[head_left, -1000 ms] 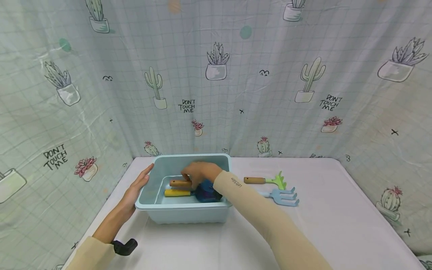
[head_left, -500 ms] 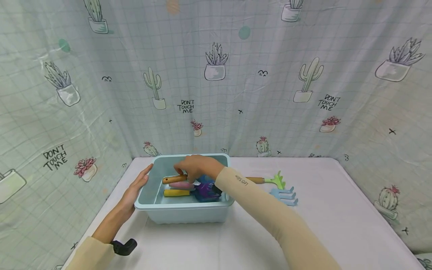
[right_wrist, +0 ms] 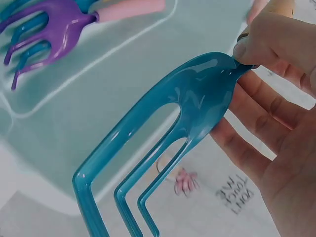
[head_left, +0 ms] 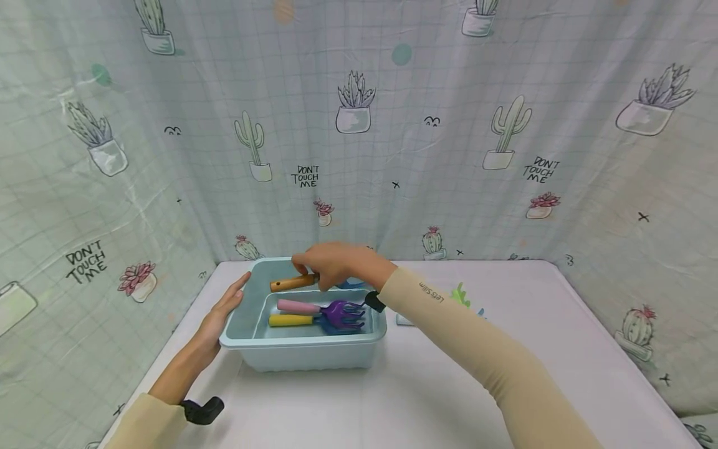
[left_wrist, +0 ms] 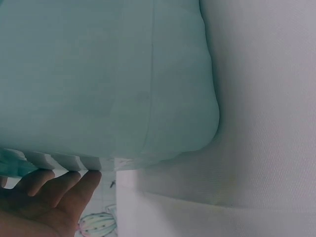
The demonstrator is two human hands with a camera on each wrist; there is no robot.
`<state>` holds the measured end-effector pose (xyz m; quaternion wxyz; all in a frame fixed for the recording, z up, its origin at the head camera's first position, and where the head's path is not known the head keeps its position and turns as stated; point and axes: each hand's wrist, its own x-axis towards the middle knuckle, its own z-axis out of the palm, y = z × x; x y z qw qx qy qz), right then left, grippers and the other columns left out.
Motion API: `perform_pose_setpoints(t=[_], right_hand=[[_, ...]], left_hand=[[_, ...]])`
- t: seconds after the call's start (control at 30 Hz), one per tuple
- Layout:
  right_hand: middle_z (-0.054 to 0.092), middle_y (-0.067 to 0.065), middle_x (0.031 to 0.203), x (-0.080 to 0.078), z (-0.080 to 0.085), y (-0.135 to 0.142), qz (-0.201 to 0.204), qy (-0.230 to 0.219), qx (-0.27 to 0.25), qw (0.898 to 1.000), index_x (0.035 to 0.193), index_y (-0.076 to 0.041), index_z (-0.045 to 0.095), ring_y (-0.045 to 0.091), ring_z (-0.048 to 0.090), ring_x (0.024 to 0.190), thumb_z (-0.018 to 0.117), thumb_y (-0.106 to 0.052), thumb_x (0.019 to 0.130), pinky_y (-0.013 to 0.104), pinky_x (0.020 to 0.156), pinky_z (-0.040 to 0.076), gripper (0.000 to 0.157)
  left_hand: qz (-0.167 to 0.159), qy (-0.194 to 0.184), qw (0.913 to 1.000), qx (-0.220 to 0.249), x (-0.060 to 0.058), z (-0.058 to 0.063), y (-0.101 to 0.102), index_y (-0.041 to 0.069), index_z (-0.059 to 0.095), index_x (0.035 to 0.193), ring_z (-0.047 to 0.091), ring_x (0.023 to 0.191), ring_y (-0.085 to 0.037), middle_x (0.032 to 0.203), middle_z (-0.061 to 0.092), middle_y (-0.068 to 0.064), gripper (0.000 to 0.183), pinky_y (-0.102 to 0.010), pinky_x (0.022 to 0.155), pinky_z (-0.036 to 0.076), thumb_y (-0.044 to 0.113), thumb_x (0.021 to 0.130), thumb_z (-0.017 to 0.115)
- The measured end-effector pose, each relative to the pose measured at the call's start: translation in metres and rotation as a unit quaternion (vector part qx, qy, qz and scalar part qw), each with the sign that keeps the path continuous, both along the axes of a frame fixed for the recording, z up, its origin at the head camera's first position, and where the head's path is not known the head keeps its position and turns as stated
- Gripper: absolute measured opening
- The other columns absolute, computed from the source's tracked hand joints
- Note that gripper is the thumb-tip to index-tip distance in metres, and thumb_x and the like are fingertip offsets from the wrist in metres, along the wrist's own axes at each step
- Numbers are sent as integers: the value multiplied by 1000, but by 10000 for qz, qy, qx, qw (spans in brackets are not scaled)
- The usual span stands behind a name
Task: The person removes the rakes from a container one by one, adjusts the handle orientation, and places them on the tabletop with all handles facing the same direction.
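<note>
A pale blue plastic bin [head_left: 303, 342] stands on the white table. My left hand [head_left: 219, 318] rests along its left side, fingers extended; in the left wrist view the fingertips touch just under the rim. Above the back of the bin, my right hand [head_left: 336, 262] pinches a hand rake by its neck. The rake has a wooden handle [head_left: 291, 284] pointing left and a glossy blue three-tined head [right_wrist: 207, 84]. Inside the bin lie a purple rake [head_left: 339, 313] with a pink handle and, partly under it, a blue-headed tool with a yellow handle [head_left: 290, 320].
Right of the bin, a green rake head [head_left: 461, 294] and a light blue tool [head_left: 404, 320] lie on the table, mostly hidden behind the right sleeve [head_left: 449, 337]. A cactus-print curtain [head_left: 359, 187] encloses the table's back and sides.
My right hand has lifted the wooden-handled rake up and back out of the bin's bottom, uncovering the purple rake. The left hand keeps its place at the bin's side.
</note>
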<state>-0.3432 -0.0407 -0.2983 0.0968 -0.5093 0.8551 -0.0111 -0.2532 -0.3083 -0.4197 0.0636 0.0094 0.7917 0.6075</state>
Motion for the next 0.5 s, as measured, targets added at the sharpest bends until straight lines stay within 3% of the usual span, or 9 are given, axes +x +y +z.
perform_pose_setpoints(t=[0.17,0.5], right_hand=[[62,-5,94,2,13,21,-93,127,-119,9998,106,-22,52,14,54,81,70,-9,80,23,64,45,34],[62,-8,96,5,19,72,-509,224,-397,9977,104,-24,56,14,55,84,72,-11,79,23,68,49,32]], left_hand=[[-41,18,10000,70,-2,-1,-1,42,6,153,-7,150,-36,164,-8,3,53,-67,114,4,49,104,24],[-23,60,10000,69,-1,-3,-2,44,8,153,-5,150,-35,164,-7,2,53,-67,114,4,50,103,25]])
